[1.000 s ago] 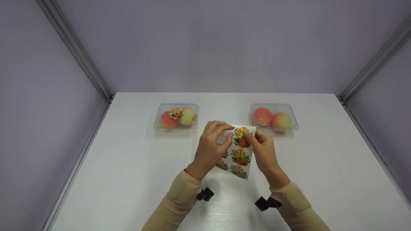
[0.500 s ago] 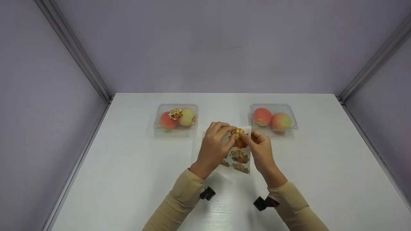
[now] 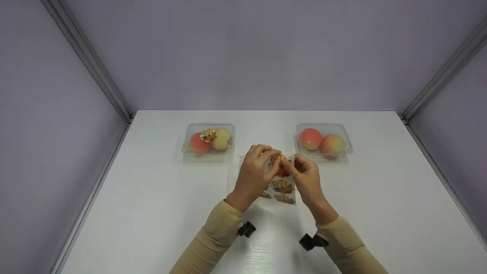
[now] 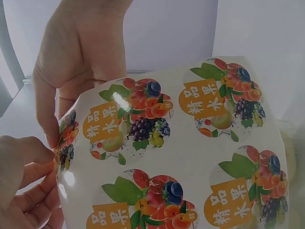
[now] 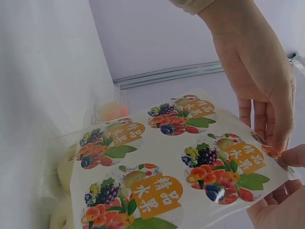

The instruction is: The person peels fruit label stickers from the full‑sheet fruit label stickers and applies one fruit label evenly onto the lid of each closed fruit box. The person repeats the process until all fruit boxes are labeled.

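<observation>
A white sheet of round fruit stickers [image 3: 282, 187] is held up between both hands. My right hand [image 3: 307, 179] grips its edge, thumb in front and fingers behind. My left hand [image 3: 253, 173] pinches with thumb and forefinger at the top sticker [image 3: 280, 160], where the sheet bends. In the left wrist view that sticker [image 4: 67, 138] curves away at the bent edge, beside the left fingers [image 4: 35, 191]. In the right wrist view the left hand [image 5: 264, 81] reaches down to the same edge, next to the right thumb [image 5: 294, 156]. Whether the sticker's edge is lifted cannot be told.
At the back left stands a clear lidded box [image 3: 190, 127] with two peach-like fruits and a fruit sticker [image 3: 209, 135] on its lid. A similar box [image 3: 323, 127] with two fruits, its lid plain, stands back right. Both are on the white table [image 3: 152, 190].
My right hand has shifted left with the sheet, and my left hand slightly right. The fingertips are now closer together over the top sticker, and the sheet is more bent there. The boxes have not moved.
</observation>
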The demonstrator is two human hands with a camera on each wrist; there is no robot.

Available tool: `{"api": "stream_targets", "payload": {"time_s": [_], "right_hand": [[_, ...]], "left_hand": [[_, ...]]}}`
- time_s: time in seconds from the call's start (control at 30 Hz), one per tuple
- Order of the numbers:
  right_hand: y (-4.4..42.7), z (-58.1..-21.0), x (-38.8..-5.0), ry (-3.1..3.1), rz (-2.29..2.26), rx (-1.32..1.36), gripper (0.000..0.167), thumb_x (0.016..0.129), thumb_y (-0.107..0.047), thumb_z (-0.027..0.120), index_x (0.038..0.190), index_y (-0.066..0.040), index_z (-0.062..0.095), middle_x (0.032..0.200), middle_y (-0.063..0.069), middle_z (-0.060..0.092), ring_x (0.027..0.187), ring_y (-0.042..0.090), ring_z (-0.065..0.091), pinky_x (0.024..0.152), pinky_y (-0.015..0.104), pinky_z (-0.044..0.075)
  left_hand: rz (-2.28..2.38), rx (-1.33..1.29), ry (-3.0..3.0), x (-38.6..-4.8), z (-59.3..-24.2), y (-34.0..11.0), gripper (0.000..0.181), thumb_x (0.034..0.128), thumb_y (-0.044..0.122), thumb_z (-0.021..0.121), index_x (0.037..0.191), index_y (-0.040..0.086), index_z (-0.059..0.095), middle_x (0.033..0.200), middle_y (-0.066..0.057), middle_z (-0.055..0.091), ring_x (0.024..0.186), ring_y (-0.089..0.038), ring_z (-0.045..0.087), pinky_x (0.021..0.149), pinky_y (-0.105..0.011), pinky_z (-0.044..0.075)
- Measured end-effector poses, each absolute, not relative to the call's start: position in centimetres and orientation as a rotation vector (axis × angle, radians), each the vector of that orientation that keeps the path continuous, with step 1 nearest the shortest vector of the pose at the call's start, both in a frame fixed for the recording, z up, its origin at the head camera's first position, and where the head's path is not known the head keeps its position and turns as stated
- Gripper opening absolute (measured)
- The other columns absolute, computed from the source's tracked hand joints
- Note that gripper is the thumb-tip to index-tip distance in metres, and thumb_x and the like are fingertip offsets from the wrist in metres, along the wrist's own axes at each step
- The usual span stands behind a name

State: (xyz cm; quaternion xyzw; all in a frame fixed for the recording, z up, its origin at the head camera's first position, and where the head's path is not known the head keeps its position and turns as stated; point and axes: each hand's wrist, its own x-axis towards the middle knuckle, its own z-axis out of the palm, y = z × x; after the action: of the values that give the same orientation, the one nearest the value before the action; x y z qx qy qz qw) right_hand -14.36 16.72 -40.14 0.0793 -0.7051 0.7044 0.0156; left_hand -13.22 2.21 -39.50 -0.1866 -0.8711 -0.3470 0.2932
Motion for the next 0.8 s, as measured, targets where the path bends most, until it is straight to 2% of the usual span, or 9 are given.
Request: {"api": "stream_targets", "payload": {"time_s": [0.2, 0.5, 0.8], "right_hand": [[16.70, -40.20, -14.27, -2.192, 2.188, 0.259, 0.010, 0.092, -0.003, 0.060, 0.089, 0.006, 0.064, 0.073, -0.011, 0.064, 0.068, 0.003, 0.058, 0.065, 0.020, 0.051], [16.66, -40.38, -14.21, -2.194, 2.177, 0.258, 0.017, 0.092, -0.003, 0.061, 0.094, 0.014, 0.062, 0.075, -0.014, 0.066, 0.071, 0.002, 0.060, 0.067, 0.018, 0.052], [16.72, -40.61, -14.22, -2.184, 2.170, 0.283, 0.014, 0.091, -0.003, 0.062, 0.089, 0.011, 0.063, 0.071, -0.011, 0.065, 0.065, 0.003, 0.059, 0.062, 0.018, 0.052]], "left_hand": [[-0.949, -0.502, -2.332, -13.16, -39.49, 2.22, 0.014, 0.0912, 0.013, 0.064, 0.103, 0.009, 0.071, 0.102, -0.005, 0.064, 0.093, -0.017, 0.058, 0.082, -0.027, 0.051], [-0.954, -0.502, -2.331, -13.05, -39.41, 2.17, 0.011, 0.0899, 0.014, 0.067, 0.100, 0.010, 0.070, 0.101, -0.003, 0.065, 0.095, -0.016, 0.059, 0.085, -0.027, 0.051], [-0.955, -0.518, -2.279, -13.23, -39.78, 2.22, 0.005, 0.0897, 0.015, 0.068, 0.090, 0.011, 0.071, 0.092, -0.002, 0.066, 0.090, -0.015, 0.060, 0.084, -0.027, 0.051]]}}
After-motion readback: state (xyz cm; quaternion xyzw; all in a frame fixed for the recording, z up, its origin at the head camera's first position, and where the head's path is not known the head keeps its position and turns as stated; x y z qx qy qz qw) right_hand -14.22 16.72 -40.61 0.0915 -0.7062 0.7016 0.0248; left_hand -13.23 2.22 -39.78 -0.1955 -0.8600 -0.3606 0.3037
